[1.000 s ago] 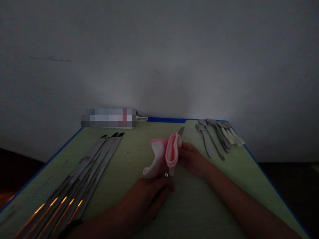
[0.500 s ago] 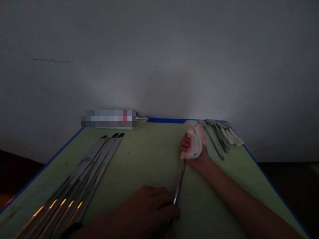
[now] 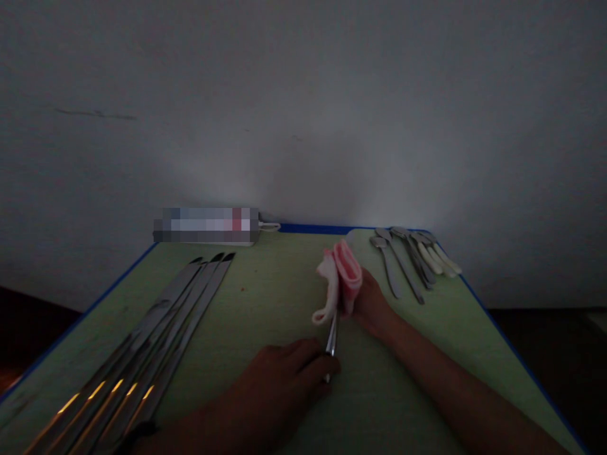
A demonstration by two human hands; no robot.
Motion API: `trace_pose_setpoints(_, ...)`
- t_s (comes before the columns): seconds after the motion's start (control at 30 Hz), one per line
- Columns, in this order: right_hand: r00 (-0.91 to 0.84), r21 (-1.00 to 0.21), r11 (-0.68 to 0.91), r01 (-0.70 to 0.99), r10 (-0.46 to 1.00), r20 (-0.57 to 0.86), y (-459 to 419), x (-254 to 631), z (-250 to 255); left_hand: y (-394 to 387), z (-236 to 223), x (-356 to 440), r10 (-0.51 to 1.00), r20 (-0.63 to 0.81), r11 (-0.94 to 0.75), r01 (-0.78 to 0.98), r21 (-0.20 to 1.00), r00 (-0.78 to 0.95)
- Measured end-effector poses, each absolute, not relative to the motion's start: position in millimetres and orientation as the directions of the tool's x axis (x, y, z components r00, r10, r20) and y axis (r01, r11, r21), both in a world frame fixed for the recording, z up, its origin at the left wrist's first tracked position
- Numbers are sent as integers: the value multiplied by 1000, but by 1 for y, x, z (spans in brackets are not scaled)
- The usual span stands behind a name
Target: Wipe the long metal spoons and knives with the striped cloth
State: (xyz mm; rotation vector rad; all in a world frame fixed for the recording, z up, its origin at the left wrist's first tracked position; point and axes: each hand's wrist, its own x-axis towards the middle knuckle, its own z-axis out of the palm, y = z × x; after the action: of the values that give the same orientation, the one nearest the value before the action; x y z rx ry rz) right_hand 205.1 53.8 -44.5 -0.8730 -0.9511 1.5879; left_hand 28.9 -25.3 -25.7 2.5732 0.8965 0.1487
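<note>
My left hand [image 3: 284,379] is closed around the lower end of a shiny metal piece of cutlery [image 3: 332,338]. Its upper end is hidden in a folded pink and white cloth [image 3: 349,272], so I cannot tell whether it is a knife or a spoon. From the right, my right hand [image 3: 372,303] grips the cloth, which hangs on both sides of the cutlery; most of the fingers are behind it. Both hands are over the middle of the pale green table [image 3: 265,303].
Several metal table knives [image 3: 175,322] lie side by side on the left. Several spoons [image 3: 398,265] lie at the back right, near white-handled cutlery [image 3: 439,256]. A blurred white box-like object [image 3: 208,225] with a cord [image 3: 270,226] stands against the wall [image 3: 303,114].
My right hand and the cloth have moved left and slightly down, and the cloth has opened into two folds. My left hand has risen a little with the cutlery. Another spoon is uncovered at right.
</note>
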Motion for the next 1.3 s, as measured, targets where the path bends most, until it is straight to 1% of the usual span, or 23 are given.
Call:
trace_pose_setpoints(0.03,-174,-945,-99,-312,984,-46,50,203,-43,-25,-27,29,640,-12,-695,585,419,768)
trace_pose_setpoints(0.1,-171,-985,-36,-169,985,-7,44,199,-39,-23,-29,28,666,26,-682,593,428,746)
trace_pose_setpoints(0.13,-187,-992,-25,-127,982,0,43,198,-37,-22,-30,27,665,39,-685,588,431,746)
trace_pose_setpoints(0.2,-213,-994,-21,-108,977,3,42,198,-34,-20,-29,26,649,41,-697,571,434,760)
trace_pose_setpoints(0.27,-239,-986,-45,-159,971,-6,44,199,-35,-18,-29,26,636,26,-699,562,441,771)
trace_pose_setpoints(0.37,-256,-939,-136,-316,965,-54,49,200,-40,-17,-27,27,638,24,-691,559,458,769)
trace_pose_setpoints(0.43,-246,-865,-218,-452,963,-113,53,202,-44,-18,-26,28,640,25,-684,555,474,768)
trace_pose_setpoints(0.5,-245,-762,-301,-573,950,-192,57,204,-45,-18,-24,28,642,22,-672,548,499,767)
trace_pose_setpoints(0.57,-265,-667,-364,-650,931,-250,61,207,-43,-18,-23,28,643,26,-657,534,532,765)
trace_pose_setpoints(0.6,-286,-636,-388,-667,922,-263,62,208,-42,-18,-24,27,648,31,-647,528,550,761)
trace_pose_setpoints(0.67,-331,-623,-412,-665,910,-248,63,211,-39,-17,-26,27,668,43,-623,527,579,743)
trace_pose_setpoints(0.8,-434,-690,-449,-568,876,-212,59,211,-33,-17,-31,25,704,80,-603,534,593,706)
trace_pose_setpoints(0.87,-479,-715,-465,-522,853,-205,57,210,-31,-17,-33,24,687,77,-617,524,587,723)
trace_pose_setpoints(0.93,-518,-715,-484,-504,832,-197,56,209,-30,-17,-32,24,654,62,-635,502,587,754)
trace_pose_setpoints(1.03,-527,-685,-495,-534,829,-188,57,210,-33,-17,-31,23,646,64,-634,488,600,761)
trace_pose_setpoints(1.17,-445,-633,-431,-643,883,-149,61,211,-39,-15,-28,24,715,76,-556,500,664,695)
trace_pose_setpoints(1.3,-470,-556,-485,-675,863,-184,62,211,-40,-15,-25,24,739,63,-515,502,695,671)
